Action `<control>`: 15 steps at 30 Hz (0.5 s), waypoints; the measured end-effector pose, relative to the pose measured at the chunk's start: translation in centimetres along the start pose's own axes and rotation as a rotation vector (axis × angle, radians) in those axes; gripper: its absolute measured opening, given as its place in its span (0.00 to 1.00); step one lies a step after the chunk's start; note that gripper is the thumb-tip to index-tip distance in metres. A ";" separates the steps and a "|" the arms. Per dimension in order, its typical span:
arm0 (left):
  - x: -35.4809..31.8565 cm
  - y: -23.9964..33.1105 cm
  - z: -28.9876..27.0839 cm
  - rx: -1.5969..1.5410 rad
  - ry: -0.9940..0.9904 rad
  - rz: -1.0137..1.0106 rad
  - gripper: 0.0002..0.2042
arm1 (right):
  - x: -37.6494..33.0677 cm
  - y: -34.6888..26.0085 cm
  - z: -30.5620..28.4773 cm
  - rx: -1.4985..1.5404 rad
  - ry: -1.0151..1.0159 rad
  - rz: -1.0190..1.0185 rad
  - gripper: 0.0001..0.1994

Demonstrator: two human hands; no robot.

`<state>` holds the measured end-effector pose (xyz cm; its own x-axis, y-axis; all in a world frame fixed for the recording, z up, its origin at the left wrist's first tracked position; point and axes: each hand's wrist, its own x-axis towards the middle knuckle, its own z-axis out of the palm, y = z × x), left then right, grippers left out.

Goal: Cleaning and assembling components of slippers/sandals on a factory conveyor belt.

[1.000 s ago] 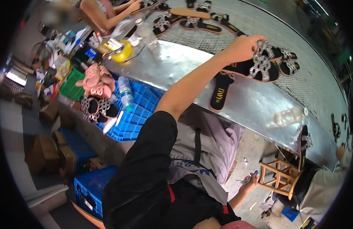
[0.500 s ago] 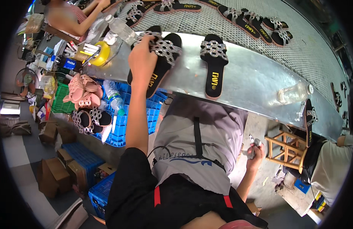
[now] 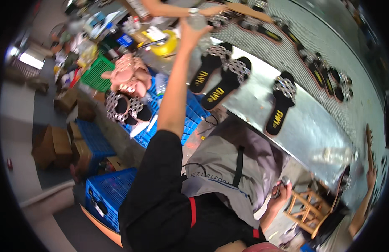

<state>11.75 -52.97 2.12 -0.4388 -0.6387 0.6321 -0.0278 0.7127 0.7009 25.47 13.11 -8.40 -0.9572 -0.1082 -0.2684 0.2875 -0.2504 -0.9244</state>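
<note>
At the far left end of the metal bench, my left hand [image 3: 191, 37] is closed round a clear plastic bottle [image 3: 196, 21], gripping it below the cap. Just right of it lie two black slide sandals [image 3: 222, 90] with silver ring-patterned straps, side by side. A third such sandal [image 3: 279, 101] lies farther right on the bench. My right hand [image 3: 282, 195] hangs low beside my apron, its fingers closed on a small grey, metallic-looking object [image 3: 283, 185] whose kind I cannot make out.
Several sandals lie on the meshed conveyor [image 3: 287, 52] behind the bench [image 3: 249, 109]. A co-worker's arm [image 3: 169, 8] reaches in at the top; another's hand [image 3: 371, 176] is at right. A yellow tape roll [image 3: 167, 44], blue crate [image 3: 194, 122], wooden stool [image 3: 308, 212] and another clear bottle [image 3: 331, 155] stand around.
My left hand has let go of the black sandal, now lying beside its mate, and moved away to grip the clear bottle. The view has turned; my right hand keeps its object.
</note>
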 end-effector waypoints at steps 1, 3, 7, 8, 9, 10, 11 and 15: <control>0.4 -0.8 1.3 -0.065 -0.023 0.000 0.55 | 0.1 -0.2 -0.1 -0.010 0.031 -0.005 0.12; 0.8 0.4 2.4 0.068 -0.180 -0.205 0.48 | 0.5 -0.9 -0.5 0.036 0.062 -0.039 0.12; 0.3 1.1 -0.9 0.069 0.014 -0.154 0.40 | 1.4 -2.0 0.3 -0.029 0.064 -0.072 0.11; 0.4 1.7 -3.0 0.034 0.011 -0.164 0.39 | 1.6 -2.2 0.8 0.015 0.048 -0.066 0.11; 0.6 2.5 -5.4 0.002 0.010 -0.175 0.38 | 2.0 -2.4 0.9 0.010 0.012 -0.057 0.11; 0.9 4.2 -7.5 0.047 0.017 -0.134 0.36 | 2.3 -2.6 0.9 -0.002 0.006 -0.055 0.11; 1.7 5.2 -10.2 0.034 0.005 -0.138 0.35 | 2.6 -2.8 0.9 -0.016 -0.007 -0.048 0.11; 3.7 5.4 -22.1 0.140 0.033 -0.098 0.30 | 3.6 -4.0 2.1 -0.102 -0.006 -0.080 0.12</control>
<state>29.80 -57.87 15.57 -0.3986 -0.7143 0.5753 -0.1951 0.6789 0.7078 20.92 11.66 -5.12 -0.9766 -0.0980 -0.1913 0.2052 -0.1597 -0.9656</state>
